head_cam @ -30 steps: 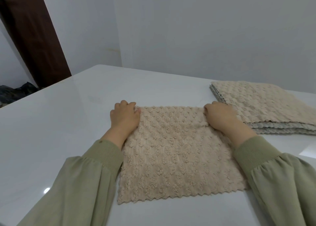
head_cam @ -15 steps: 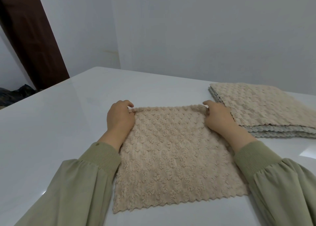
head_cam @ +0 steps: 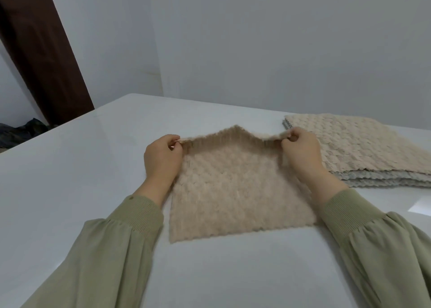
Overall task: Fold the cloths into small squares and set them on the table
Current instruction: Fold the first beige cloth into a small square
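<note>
— Where are we? What do we see?
— We see a plain indoor room, likely a home: bare pale walls (head_cam: 279,39) meeting in a corner, a dark wooden door frame (head_cam: 39,51), a glossy white table (head_cam: 70,179) bearing a stack of beige cloths (head_cam: 363,149).

Beige cloth (head_cam: 235,191) nubby, plush, matt; cloth stack (head_cam: 363,149) beside it same textured fabric. Worktop (head_cam: 70,179) smooth, glossy white. Sleeves (head_cam: 112,256) matt woven, ribbed cuffs.
</note>
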Demonstrator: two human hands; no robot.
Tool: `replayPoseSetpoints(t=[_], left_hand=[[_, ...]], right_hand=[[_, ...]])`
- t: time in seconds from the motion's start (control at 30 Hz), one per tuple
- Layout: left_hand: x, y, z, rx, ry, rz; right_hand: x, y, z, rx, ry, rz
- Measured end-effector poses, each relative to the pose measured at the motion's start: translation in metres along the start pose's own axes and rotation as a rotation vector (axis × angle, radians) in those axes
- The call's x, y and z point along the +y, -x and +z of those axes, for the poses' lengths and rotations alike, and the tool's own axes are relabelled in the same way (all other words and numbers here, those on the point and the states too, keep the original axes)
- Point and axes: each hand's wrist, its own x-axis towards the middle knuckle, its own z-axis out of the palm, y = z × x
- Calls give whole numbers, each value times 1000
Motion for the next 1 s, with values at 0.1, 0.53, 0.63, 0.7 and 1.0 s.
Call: replayPoseSetpoints(t=[0.1,0.53,0.63,0.7,1.0], left_hand=[[7,8,-7,-17,106,-9],[11,41,-48,-376,-296,55],[16,43,-50,-435,-351,135],[16,43,-49,-501,-439,185],[19,49,-46,-522,-496,209]], right_hand=[[-6,7,-4,85,-88,-32],[23,52,-40,69,392,-309],[21,66,-44,-11,422,-362],[25,69,-44,-105,506,-365],[29,62,-40,-142,550,-356]])
